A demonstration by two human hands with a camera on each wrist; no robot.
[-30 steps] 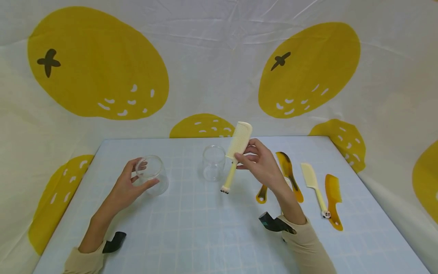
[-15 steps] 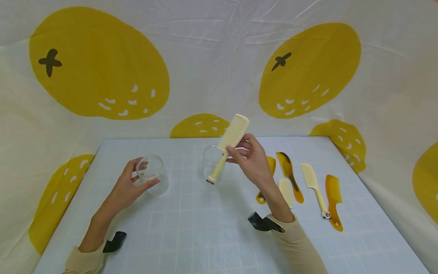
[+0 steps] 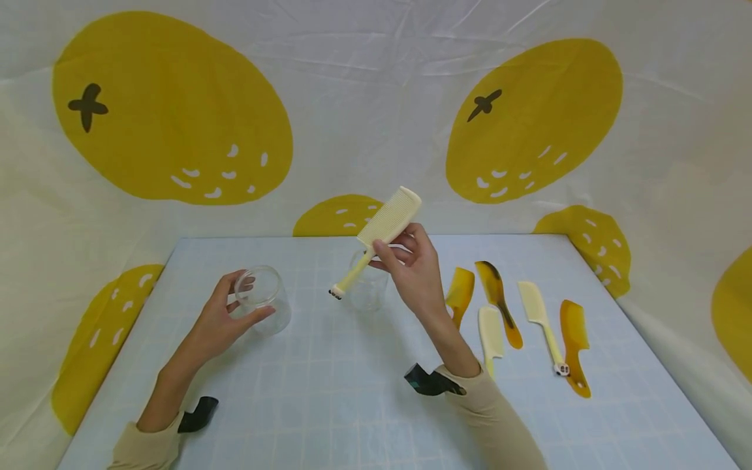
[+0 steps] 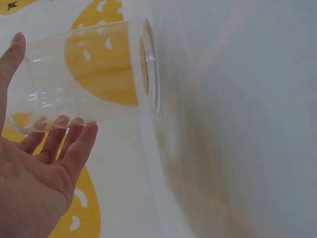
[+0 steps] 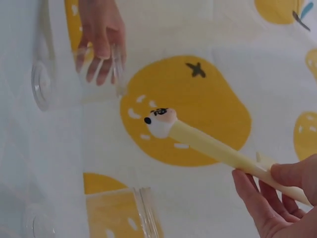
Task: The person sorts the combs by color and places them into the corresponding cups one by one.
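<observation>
My left hand [image 3: 219, 326] holds a clear glass jar [image 3: 275, 316] round its side, thumb on one side and fingers on the other. In the left wrist view the jar [image 4: 99, 69] has its base close to the table. My right hand [image 3: 414, 277] pinches a pale yellow comb [image 3: 390, 219] near where handle meets teeth. The comb is tilted in the air, toothed end up and right, handle down and left. A small panda head [image 5: 162, 121] tips the handle in the right wrist view. Behind the comb stands a second clear jar [image 3: 371, 290], partly hidden.
On the right of the table lie several combs: an amber one [image 3: 463, 287] partly behind my right arm, a dark-and-amber one [image 3: 493, 290], two pale yellow ones, and another amber one [image 3: 572, 326]. A white cloth [image 3: 364, 130] with yellow fruit prints hangs behind.
My right hand has moved left and slightly up with the comb, tilting it further so the panda end swings left past the second jar. The left hand and its jar stay put.
</observation>
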